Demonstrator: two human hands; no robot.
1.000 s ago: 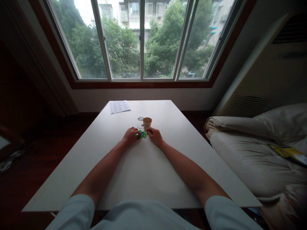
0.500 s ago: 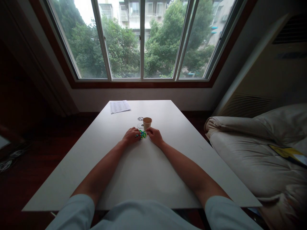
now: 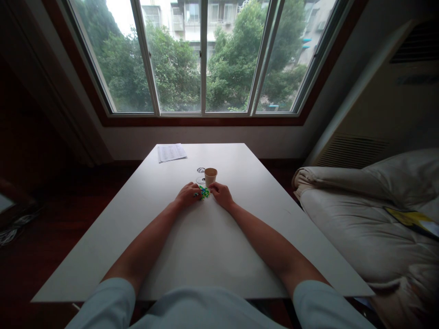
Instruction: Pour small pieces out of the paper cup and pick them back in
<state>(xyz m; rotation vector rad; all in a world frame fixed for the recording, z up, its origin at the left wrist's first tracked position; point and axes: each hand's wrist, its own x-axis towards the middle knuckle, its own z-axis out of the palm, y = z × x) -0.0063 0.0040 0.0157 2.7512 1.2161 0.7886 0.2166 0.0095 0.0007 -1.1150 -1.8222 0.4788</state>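
My left hand and my right hand rest on a white table, fingers curled in towards a small heap of green and blue pieces that lies between them. The left fingertips touch the heap's left side and the right fingertips pinch at its right side. The pieces are too small to make out singly. Just behind the heap stands a brown paper cup, upright and open at the top.
A sheet of printed paper lies at the table's far left corner. A small clear round thing lies left of the cup. A bed with pale bedding stands to the right. A large window fills the far wall.
The left fingertips have crept a little rightwards over the heap, which now shows smaller between the hands. The right hand and the cup have stayed where they were.
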